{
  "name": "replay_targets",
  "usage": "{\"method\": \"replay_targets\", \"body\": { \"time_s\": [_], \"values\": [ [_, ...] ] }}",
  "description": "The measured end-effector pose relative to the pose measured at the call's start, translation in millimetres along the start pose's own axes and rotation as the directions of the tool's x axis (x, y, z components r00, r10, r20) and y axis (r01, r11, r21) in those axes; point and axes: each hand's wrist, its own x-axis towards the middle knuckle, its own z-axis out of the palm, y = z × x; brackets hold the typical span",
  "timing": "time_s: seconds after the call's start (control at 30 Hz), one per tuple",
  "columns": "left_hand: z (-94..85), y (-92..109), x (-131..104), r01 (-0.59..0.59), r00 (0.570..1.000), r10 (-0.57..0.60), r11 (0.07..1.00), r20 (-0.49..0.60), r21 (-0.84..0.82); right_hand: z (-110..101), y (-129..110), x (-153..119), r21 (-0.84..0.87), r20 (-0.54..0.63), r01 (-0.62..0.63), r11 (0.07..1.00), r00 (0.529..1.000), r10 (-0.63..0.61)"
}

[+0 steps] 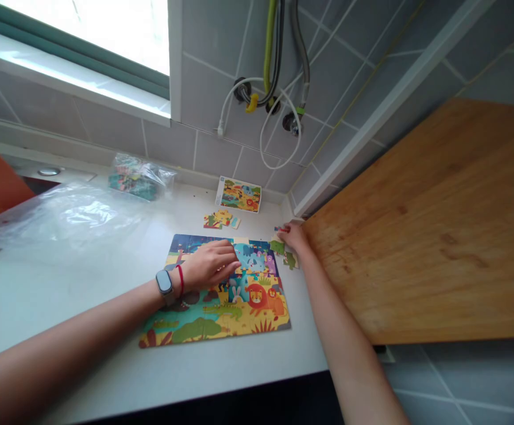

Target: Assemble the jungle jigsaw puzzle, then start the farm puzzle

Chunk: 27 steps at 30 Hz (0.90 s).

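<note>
A colourful animal jigsaw puzzle [257, 321] lies mostly assembled on the white counter, with lions, a crocodile and elephants visible. Over its upper middle rests my left hand [212, 264], fingers curled and thumb drawn in; whatever they may hold is hidden. Past the puzzle's top right corner, my right hand [294, 237] pinches a small puzzle piece [280, 229] with blue and red on it. Just below that hand are a loose green piece [277, 246] and another green-and-cream piece [290, 260]. Several loose yellow pieces [221, 218] lie behind the puzzle.
A picture card [239, 195] of the animal scene lies near the tiled wall. Left of it are a clear bag of pieces [135, 182] and crumpled clear plastic [79, 212]. A wooden board [438, 236] stands close on the right. Hoses [269, 47] hang above.
</note>
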Motion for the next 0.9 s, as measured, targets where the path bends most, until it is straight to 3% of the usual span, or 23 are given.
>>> {"method": "replay_targets", "body": {
  "time_s": [0.2, 0.37, 0.57, 0.73, 0.8, 0.9],
  "values": [
    [1.0, -15, -8, 0.29, 0.938, -0.313, 0.944, -0.15, -0.155, 1, -10, 18, 0.036, 0.003, -0.107, 0.994, 0.994, 0.107],
    [1.9, -15, -8, 0.315, 0.917, -0.356, 0.923, -0.179, -0.22, 1, -18, 15, 0.142, -0.073, -0.09, 0.986, 0.992, 0.101],
    [0.1, -13, -8, 0.381, 0.862, -0.454, 0.874, -0.228, -0.301, -11, -21, -5, 0.394, -0.25, 0.079, 0.916, 0.968, 0.024],
    [1.0, -15, -6, 0.456, 0.801, -0.545, 0.823, -0.247, -0.338, -4, -45, -48, 0.652, -0.208, 0.17, 0.739, 0.977, -0.041],
    [1.9, -17, -5, 0.481, 0.789, -0.571, 0.804, -0.227, -0.35, 5, -62, -70, 0.848, -0.093, 0.127, 0.515, 0.992, -0.091],
    [4.2, -18, -4, 0.492, 0.792, -0.587, 0.777, -0.169, -0.392, 17, -87, -97, 0.922, 0.006, 0.037, 0.385, 0.994, -0.109]
  ]
}}
